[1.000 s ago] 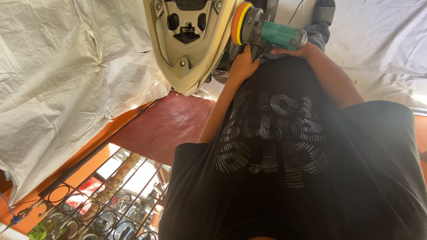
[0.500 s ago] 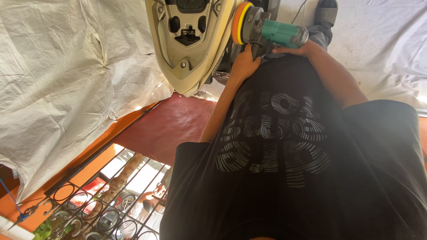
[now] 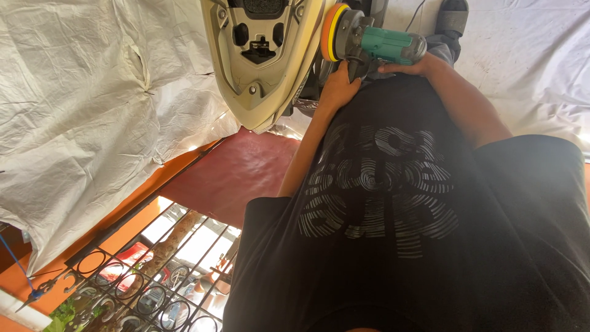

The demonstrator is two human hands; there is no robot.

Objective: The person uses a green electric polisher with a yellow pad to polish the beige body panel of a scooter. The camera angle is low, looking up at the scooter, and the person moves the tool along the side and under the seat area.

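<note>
Both hands are closed on one tool: the left hand (image 3: 339, 86) wraps the short dark side handle just behind the head, and the right hand (image 3: 410, 64) clasps the rear of the teal-bodied handheld polisher with a grey gear housing (image 3: 384, 44). Nearest the camera hangs the person's black printed T-shirt (image 3: 393, 203), with both forearms running away from it to the tool. Judged by its motor body, the polisher looks fairly heavy and rigid, likely to twist under load, so a two-point hold at side handle and rear barrel suits it; the hard casing seems smooth. Its round orange and yellow foam pad (image 3: 330, 32) appears soft and sits against the edge of the cream-coloured glossy moulded vehicle body panel (image 3: 264, 61), which looks stiff but easily marked. Beyond lie a dark red floor (image 3: 233, 175), a white crumpled cloth sheet (image 3: 86, 110) and black iron scrollwork railing (image 3: 123, 289).
</note>
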